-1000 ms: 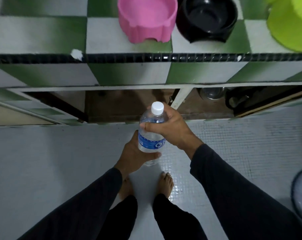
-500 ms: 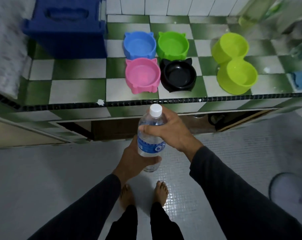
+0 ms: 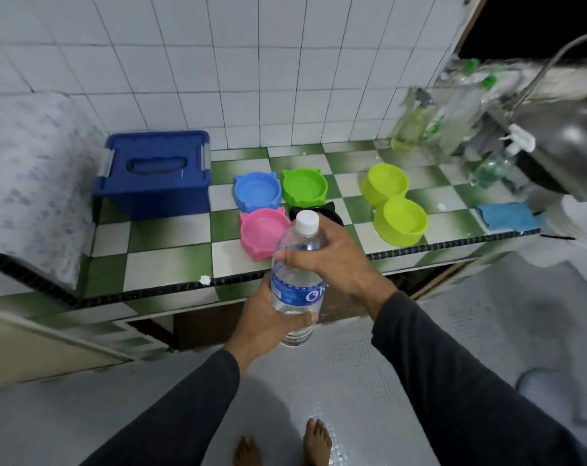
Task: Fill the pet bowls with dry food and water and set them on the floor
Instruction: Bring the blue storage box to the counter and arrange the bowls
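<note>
Blue lidded storage box [image 3: 156, 173] far left on green-and-white checkered counter [image 3: 164, 260], against tiled wall. Right of it, four small bowls in a tight two-by-two cluster: blue bowl [image 3: 258, 194] and green bowl [image 3: 305, 187] at back, pink bowl [image 3: 264, 232] front left, black bowl [image 3: 330, 213] front right, mostly hidden behind bottle and hand. All on counter, contents not readable. Water bottle [image 3: 297, 280] held upright in front of counter edge, white cap on, blue label. Left hand [image 3: 265, 322] wrapped around lower body of bottle from below. Right hand [image 3: 332, 260] gripping upper body just under the neck, fingers curled round it. Further right, lime double bowl [image 3: 394, 205] on counter, apart from cluster. Blue cloth [image 3: 507, 215] near counter edge. Bottles and steel sink at far right, blurred. Bare feet on grey floor below.
</note>
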The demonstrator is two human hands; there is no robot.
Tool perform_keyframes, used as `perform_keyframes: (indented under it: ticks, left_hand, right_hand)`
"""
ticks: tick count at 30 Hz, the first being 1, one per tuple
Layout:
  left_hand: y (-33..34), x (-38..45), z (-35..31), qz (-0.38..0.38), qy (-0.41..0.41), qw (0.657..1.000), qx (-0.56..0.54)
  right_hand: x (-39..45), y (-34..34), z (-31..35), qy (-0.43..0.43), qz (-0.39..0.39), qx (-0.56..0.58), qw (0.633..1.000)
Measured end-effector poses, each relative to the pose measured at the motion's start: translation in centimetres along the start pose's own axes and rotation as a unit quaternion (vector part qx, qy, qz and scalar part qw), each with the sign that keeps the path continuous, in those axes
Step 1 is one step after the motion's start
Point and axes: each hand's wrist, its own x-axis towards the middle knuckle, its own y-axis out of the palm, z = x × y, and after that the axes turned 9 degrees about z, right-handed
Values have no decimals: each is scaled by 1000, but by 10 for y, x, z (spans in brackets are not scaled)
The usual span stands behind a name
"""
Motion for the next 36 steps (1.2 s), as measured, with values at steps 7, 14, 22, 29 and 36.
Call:
perform_keyframes:
  ticks: [7, 14, 22, 29, 36]
  left_hand:
    - [-4, 26, -49, 24, 69, 996, 43]
    - [18, 69, -74, 62, 85, 992, 72]
    - [84, 137, -101, 85, 100, 988, 80]
    - [149, 199, -123, 91, 90, 988, 86]
    - [198, 252, -132, 103, 95, 988, 70]
  right_hand:
    - [-5, -27, 35, -30, -67, -10, 997]
    - [-15, -75, 46, -52, -138, -6, 989]
    - [-22, -166, 33, -46, -175, -3, 984]
    - [-17, -256, 13, -42, -184, -31, 982]
    - [-7, -324, -5, -36, -169, -21, 985]
